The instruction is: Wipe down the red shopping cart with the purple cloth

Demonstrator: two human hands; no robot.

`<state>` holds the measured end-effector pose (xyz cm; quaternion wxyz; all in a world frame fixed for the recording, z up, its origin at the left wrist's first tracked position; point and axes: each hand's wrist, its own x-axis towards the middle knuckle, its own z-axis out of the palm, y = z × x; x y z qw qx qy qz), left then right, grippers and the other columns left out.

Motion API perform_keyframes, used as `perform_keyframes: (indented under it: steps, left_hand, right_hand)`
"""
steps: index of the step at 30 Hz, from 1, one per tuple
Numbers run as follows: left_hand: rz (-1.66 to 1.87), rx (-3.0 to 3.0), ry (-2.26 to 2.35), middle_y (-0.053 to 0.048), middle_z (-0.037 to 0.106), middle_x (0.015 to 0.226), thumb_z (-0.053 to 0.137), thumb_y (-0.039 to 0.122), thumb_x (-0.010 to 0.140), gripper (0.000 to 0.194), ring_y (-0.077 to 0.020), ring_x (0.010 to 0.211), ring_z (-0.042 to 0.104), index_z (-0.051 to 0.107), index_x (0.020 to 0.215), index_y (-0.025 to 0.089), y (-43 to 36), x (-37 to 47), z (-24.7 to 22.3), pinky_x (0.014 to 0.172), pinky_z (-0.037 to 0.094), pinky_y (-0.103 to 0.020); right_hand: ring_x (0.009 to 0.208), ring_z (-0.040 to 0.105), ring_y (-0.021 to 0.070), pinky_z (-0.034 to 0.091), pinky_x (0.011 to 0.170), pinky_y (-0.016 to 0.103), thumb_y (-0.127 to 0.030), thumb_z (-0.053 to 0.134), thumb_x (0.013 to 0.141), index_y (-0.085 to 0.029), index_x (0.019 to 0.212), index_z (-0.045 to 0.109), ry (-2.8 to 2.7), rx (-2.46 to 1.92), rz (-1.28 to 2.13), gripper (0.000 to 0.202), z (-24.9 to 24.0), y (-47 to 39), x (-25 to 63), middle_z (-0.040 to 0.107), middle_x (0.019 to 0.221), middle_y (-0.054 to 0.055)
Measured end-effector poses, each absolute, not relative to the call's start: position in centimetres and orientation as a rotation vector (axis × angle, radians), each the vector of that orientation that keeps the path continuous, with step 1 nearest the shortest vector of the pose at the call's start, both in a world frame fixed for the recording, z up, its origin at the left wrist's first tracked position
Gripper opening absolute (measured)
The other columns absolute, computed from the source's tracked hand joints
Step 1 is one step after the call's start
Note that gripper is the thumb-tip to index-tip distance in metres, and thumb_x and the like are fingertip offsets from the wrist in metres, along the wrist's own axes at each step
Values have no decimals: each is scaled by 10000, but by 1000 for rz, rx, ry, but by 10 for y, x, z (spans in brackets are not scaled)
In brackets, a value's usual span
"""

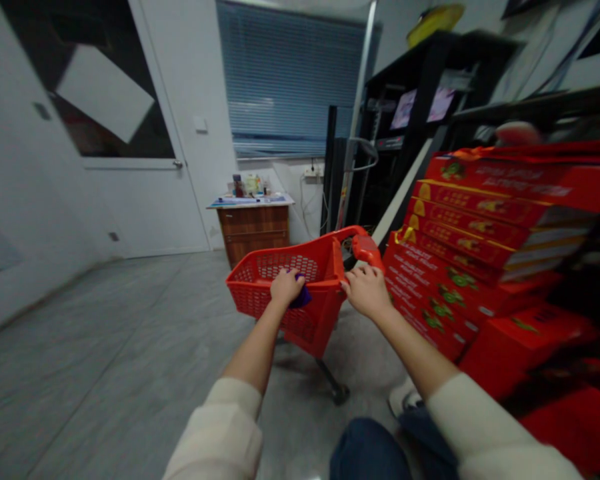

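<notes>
A red plastic shopping cart with perforated basket walls stands on the floor in front of me, turned at an angle. My left hand is closed on a purple cloth at the basket's near rim, and part of the cloth hangs against the outer wall. My right hand is closed around the red frame at the cart's handle end, below the handle grip. One caster wheel of the cart shows beneath the basket.
Stacked red fruit boxes rise close on my right. Behind the cart is a wooden cabinet with small bottles on top. A metal pole and black rack stand behind it. A white door is at left.
</notes>
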<state>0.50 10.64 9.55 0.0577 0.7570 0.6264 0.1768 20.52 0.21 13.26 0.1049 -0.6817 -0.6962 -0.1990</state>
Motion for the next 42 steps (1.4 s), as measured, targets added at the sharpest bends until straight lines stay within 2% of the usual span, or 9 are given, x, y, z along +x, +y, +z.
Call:
perform_keyframes:
  steps: [3, 8, 15, 21, 24, 30, 35, 39, 42]
  left_hand:
    - [618, 2345, 1782, -82, 576, 1126, 405, 439, 923, 367, -223, 976, 633, 610, 1191, 295, 95, 31, 101, 825, 484, -317]
    - [758, 2442, 1451, -41, 578, 1146, 431, 411, 927, 327, -180, 1024, 608, 606, 1187, 319, 97, 32, 96, 877, 465, -267]
    - [637, 2366, 1716, -60, 589, 1092, 438, 398, 917, 330, -201, 972, 622, 632, 1160, 288, 112, 0, 89, 853, 469, -301]
    - [882, 2364, 1513, -48, 580, 1121, 478, 395, 904, 295, -200, 990, 610, 631, 1143, 316, 82, 55, 102, 850, 472, -303]
    - [992, 2361, 1371, -34, 582, 1145, 496, 382, 902, 290, -170, 1020, 595, 623, 1152, 306, 82, 53, 99, 882, 462, -268]
    - [847, 2275, 1614, -48, 602, 1101, 510, 349, 890, 282, -186, 1038, 590, 649, 1123, 274, 100, 16, 95, 897, 459, -283]
    - [953, 2364, 1463, -32, 583, 1102, 511, 365, 894, 268, -170, 998, 594, 643, 1118, 299, 85, 35, 106, 864, 465, -264]
    - [979, 2353, 1456, -38, 577, 1112, 528, 349, 880, 264, -172, 1006, 591, 647, 1106, 282, 88, 34, 107, 881, 463, -268]
    - [924, 2330, 1482, -48, 589, 1109, 534, 332, 870, 276, -182, 1042, 587, 658, 1105, 261, 102, 16, 106, 916, 455, -275]
  right_hand:
    - [1133, 456, 279, 235, 975, 432, -398, 359, 977, -200, 1109, 656, -2062, -2019, -590, 380, 132, 4, 203, 666, 1145, 123]
    - [1138, 454, 264, 238, 946, 406, -373, 357, 984, -202, 1136, 640, -2115, -2007, -585, 364, 134, 3, 211, 654, 1172, 122]
    - [1117, 468, 235, 242, 939, 404, -308, 443, 956, -196, 1043, 664, -2086, -1925, -606, 263, 130, 5, 214, 688, 1098, 86]
    - [1079, 477, 240, 255, 914, 394, -295, 464, 942, -191, 1010, 668, -2038, -1905, -647, 239, 127, 4, 207, 697, 1051, 90]
    - [1026, 489, 250, 268, 884, 390, -305, 466, 935, -184, 1031, 670, -2011, -1934, -683, 256, 126, 2, 206, 686, 1026, 104]
    - [989, 492, 255, 274, 858, 397, -309, 462, 930, -173, 985, 670, -1977, -1944, -705, 254, 124, 4, 195, 675, 989, 115]
    - [990, 509, 267, 301, 875, 415, -294, 431, 949, -160, 995, 666, -1954, -1886, -680, 274, 121, 7, 174, 670, 972, 122]
    - [1047, 530, 236, 354, 927, 380, -243, 398, 957, -178, 1101, 658, -1993, -1712, -564, 305, 126, 6, 182, 659, 1092, 114]
    - [1243, 449, 255, 322, 1060, 416, -250, 404, 941, -184, 1130, 665, -1852, -1653, -587, 329, 127, 9, 207, 585, 1278, 124]
